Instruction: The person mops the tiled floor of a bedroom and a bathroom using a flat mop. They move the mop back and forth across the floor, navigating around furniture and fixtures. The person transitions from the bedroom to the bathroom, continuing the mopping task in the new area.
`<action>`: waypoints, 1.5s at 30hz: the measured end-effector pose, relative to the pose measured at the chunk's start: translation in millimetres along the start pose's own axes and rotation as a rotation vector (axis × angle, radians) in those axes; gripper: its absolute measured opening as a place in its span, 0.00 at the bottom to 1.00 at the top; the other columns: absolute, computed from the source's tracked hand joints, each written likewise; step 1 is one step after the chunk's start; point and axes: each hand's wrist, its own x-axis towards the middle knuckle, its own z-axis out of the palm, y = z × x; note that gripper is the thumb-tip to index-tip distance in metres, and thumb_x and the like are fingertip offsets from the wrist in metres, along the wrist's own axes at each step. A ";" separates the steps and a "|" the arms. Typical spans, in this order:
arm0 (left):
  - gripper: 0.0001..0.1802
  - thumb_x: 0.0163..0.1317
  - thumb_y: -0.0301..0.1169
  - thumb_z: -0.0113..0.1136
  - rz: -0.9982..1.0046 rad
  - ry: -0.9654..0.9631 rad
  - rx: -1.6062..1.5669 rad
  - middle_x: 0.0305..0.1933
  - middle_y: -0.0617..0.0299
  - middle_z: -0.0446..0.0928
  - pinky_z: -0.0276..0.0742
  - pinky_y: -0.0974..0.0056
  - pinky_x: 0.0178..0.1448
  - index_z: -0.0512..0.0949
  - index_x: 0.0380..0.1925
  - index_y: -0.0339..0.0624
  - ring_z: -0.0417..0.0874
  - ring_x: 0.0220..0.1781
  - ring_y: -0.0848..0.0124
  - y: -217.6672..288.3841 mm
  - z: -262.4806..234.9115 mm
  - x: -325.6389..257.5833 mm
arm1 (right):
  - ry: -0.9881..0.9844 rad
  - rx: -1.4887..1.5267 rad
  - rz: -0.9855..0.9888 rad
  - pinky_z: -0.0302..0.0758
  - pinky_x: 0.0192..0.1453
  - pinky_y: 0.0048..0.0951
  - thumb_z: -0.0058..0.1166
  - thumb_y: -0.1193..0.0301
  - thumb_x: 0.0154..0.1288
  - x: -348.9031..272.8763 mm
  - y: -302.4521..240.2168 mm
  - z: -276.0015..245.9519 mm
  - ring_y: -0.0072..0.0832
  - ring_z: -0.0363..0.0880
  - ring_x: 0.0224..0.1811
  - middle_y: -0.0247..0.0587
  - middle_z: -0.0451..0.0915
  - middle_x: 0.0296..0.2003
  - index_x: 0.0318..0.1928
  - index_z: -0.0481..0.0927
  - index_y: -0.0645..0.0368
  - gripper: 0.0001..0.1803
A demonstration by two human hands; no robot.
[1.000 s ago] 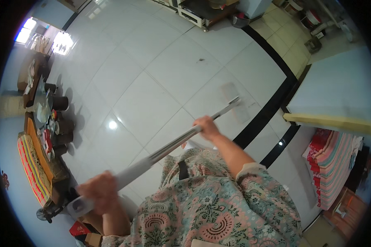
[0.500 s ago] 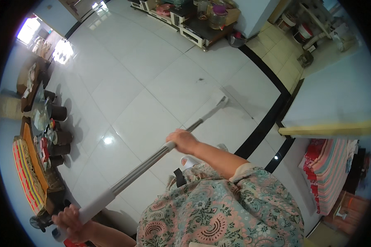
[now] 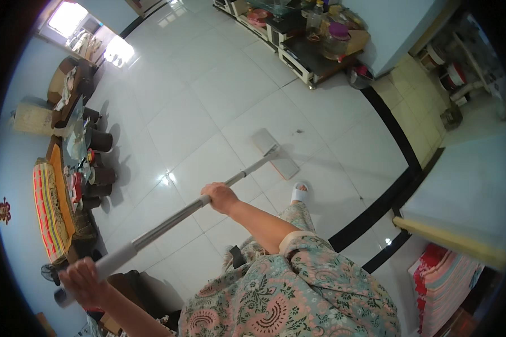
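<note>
Flat mop runs slantwise across the scene, from near left up to the far centre. Left hand closed round the grey grip just short of its butt end, near left; a short dark tip shows beyond the fist. Right hand also gripping, farther along and to the right, wrapped over the metal shaft about midway. Beyond the right hand the shaft narrows and continues far and right to the mop head, well apart from both hands. Head lies on the pale floor tiles, two panels, one either side of the joint.

A foot in a white slipper stands near the right panel, on its near side. Dark smudge on the tiles, just right of and beyond the head. Black floor strip to the right; low cabinet far off, at the right of centre.
</note>
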 end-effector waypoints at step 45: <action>0.13 0.47 0.20 0.54 0.027 -0.558 -0.413 0.11 0.63 0.63 0.68 0.67 0.21 0.59 0.22 0.45 0.66 0.12 0.73 -218.8 138.6 277.8 | -0.095 -0.136 0.266 0.67 0.34 0.30 0.59 0.65 0.51 196.0 120.2 -190.3 0.32 0.70 0.29 0.41 0.72 0.25 0.31 0.72 0.59 0.13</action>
